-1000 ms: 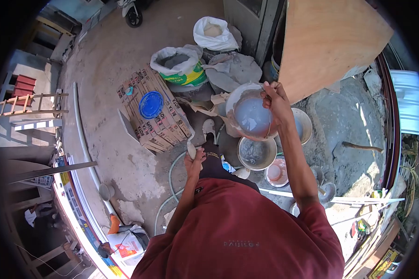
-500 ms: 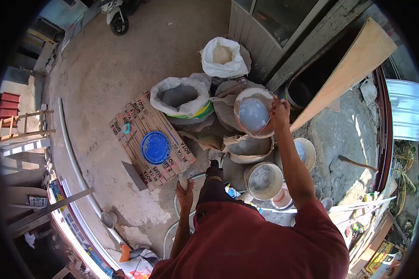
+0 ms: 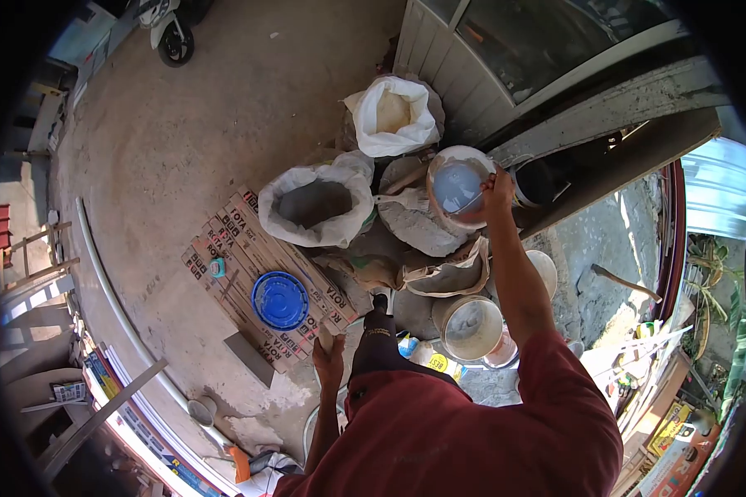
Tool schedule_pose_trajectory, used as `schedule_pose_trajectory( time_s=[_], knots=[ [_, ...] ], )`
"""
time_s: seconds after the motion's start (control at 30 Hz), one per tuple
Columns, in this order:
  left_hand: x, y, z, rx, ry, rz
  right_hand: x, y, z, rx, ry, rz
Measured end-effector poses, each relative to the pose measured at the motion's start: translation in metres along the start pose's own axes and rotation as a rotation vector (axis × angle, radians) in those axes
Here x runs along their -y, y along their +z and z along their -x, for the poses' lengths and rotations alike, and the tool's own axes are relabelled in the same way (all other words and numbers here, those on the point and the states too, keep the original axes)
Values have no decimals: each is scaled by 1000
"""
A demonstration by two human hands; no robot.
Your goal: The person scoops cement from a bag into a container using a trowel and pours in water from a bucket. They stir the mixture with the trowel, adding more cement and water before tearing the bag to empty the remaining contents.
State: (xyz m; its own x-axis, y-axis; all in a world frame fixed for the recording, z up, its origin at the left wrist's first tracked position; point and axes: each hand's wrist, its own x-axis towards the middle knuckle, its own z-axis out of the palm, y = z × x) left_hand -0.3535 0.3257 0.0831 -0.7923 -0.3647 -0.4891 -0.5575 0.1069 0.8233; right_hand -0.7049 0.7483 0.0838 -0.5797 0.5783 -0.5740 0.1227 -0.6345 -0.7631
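Observation:
My right hand [image 3: 499,189] is closed at the near right rim of a white bucket [image 3: 439,207], where its thin handle meets my fingers. Greyish-white contents show inside the tilted bucket. Beside it is a torn paper sack [image 3: 452,286] with grey powder. A pale, blunt object [image 3: 326,335] sticks up out of my closed left hand [image 3: 329,358]; its kind is not clear. Just beyond that hand lies a round blue lid [image 3: 279,300] on a stack of flat printed cartons [image 3: 232,240].
Two open sacks, one with grey powder [image 3: 315,203] and one with sandy powder [image 3: 394,116], stand ahead. Another bucket [image 3: 470,327] is near my legs. At right are a long board [image 3: 638,174] and a wooden handle [image 3: 626,282]. A pipe [image 3: 116,290] runs along the left.
My right hand and the bucket have moved slightly away from me, beside the sandy-powder sack. My left hand has come nearer the cartons, still holding the pale object. The view has shifted.

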Motion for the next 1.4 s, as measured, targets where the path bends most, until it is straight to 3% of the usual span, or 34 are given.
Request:
schedule_pose_trajectory(
  time_s=[0.07, 0.27, 0.33, 0.4, 0.47, 0.5, 0.57, 0.63, 0.7, 0.77, 0.83, 0.93, 1.0, 1.1, 1.23, 1.33, 1.4],
  knots=[
    [-6, 4, -5, -13, 7, 32, -1, -3, -8, -47, -7, -49],
    [-19, 13, -17, 7, 24, -8, -4, -49, -6, 94, -173, 152],
    [-14, 15, -24, 54, 95, -97, -5, -78, 2, -5, -314, 484],
    [-15, 19, -26, 50, 127, -120, -12, -128, 8, 14, -676, 1344],
    [-22, 23, -18, 50, 152, -146, -44, -190, 7, -237, -774, 1736],
    [-39, 28, -14, 76, 145, -113, -45, -198, 19, -241, -779, 1730],
    [-66, 38, -6, 99, 138, -87, -52, -206, 53, -317, -756, 1407],
    [-80, 51, 5, 178, -11, -177, -64, -210, 90, 107, -571, 1070],
    [-53, 71, 7, 206, 188, -266, -88, -209, 134, 437, -185, 883],
    [-30, 99, 15, 179, 425, -296, -87, -195, 205, 624, 151, 896],
    [-34, 129, 38, 230, 384, -221, -99, -196, 250, 731, 374, 779],
    [-35, 168, 65, 238, 401, -243, -123, -212, 271, 712, 318, 579],
    [-42, 180, 95, 214, 396, -265, -118, -224, 278, 730, 125, 503],
    [-49, 192, 111, 208, 553, -220, -98, -239, 275, 705, 92, 528],
    [-34, 186, 130, 523, 443, -198, -68, -273, 264, 621, 18, 597],
    [-5, 167, 128, 463, 421, -280, -54, -305, 247, 553, 35, 632],
    [10, 144, 123, 428, 371, -221, -41, -331, 235, 443, -57, 832]
  ],
)
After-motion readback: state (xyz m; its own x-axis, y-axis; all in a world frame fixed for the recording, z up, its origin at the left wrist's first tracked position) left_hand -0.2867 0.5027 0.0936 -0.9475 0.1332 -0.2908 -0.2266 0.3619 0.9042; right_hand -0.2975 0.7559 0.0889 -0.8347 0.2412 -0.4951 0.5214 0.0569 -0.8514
